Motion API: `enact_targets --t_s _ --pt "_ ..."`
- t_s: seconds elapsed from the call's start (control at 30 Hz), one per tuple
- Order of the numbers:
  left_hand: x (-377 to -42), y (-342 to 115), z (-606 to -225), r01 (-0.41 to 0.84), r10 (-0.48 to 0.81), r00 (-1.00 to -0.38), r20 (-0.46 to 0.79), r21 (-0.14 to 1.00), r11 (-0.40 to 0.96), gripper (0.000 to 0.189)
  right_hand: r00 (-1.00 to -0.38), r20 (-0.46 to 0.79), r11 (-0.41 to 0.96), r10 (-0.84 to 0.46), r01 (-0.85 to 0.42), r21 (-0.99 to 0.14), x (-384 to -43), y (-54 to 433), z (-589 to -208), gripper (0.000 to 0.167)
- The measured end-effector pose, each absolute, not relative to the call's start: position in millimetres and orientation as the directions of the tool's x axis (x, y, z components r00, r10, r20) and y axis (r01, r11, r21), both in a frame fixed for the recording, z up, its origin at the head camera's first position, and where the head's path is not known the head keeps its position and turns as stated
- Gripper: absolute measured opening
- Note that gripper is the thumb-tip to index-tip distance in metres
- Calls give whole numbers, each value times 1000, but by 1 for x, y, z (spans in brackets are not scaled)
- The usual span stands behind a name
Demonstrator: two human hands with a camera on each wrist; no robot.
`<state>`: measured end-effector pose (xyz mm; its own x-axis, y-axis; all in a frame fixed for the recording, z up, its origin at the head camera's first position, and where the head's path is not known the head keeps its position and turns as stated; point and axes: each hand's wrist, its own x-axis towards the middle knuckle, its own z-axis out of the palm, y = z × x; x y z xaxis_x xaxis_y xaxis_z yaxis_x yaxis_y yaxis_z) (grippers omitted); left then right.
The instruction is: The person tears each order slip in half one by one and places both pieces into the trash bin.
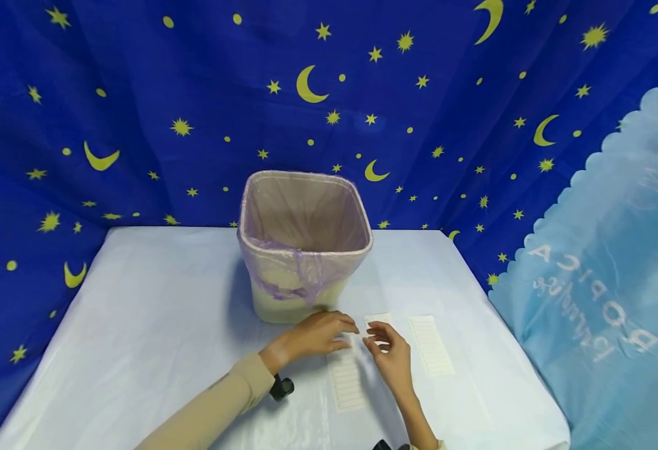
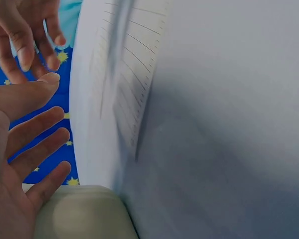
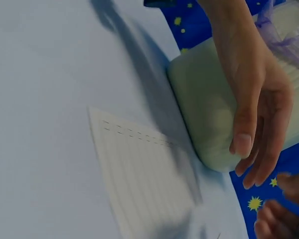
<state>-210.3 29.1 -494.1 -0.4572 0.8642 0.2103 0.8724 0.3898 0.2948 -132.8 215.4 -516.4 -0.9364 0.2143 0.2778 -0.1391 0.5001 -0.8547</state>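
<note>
Reaching in from six o'clock, a person held both hands low over the white-covered desk (image 1: pixel 165 325), just beside the bin (image 1: pixel 277 307). The lining looked finished: a thin purple bag (image 1: pixel 309 275) sat inside and folded over the rim, bunched at six o'clock. What was left seemed to lie with the pale strips. The near strip (image 1: pixel 348 382) lay on the desk toward five o'clock from the bin; the middle strip (image 1: pixel 377 318), partly covered by a hand, was at one o'clock from that, and the outer strip (image 1: pixel 431 345) lay at four o'clock from the bin (its bottom was hidden from where I stood, so I couldn't vouch for the contents). The left hand (image 1: pixel 320 333) had a wide, loose grip, thumb well apart, nothing visible in it. The right hand (image 1: pixel 392 357) had its fingers lightly bent, thumb short of the forefinger, its grip slack and likewise bare.
</note>
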Motion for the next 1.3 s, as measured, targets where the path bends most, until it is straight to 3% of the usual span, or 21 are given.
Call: enact_targets --t_s 0.17,0.33,0.6,0.77,0.97,1.3 --pt "-216 35 -496 876 885 -439 155 296 382 37 -942 192 547 276 -10 -837 -130 216 -521 34" --pt "-220 47 -495 882 910 -403 101 309 356 41 -943 151 551 298 40 -834 -127 216 -522 34" --pt "-219 53 -502 843 884 -464 -45 283 457 54 -968 56 609 244 109 -785 -119 212 -522 49" --pt "-219 55 -507 835 872 -486 -51 266 481 56 -974 -1 659 226 154 -736 -118 211 -524 59" --pt "-218 58 -512 819 862 -503 -63 281 499 61 -983 -49 689 177 159 -707 -115 207 -527 69" --pt "-216 62 -516 809 850 -521 -75 274 520 70 -990 26 775 137 91 -625 -109 197 -535 75"
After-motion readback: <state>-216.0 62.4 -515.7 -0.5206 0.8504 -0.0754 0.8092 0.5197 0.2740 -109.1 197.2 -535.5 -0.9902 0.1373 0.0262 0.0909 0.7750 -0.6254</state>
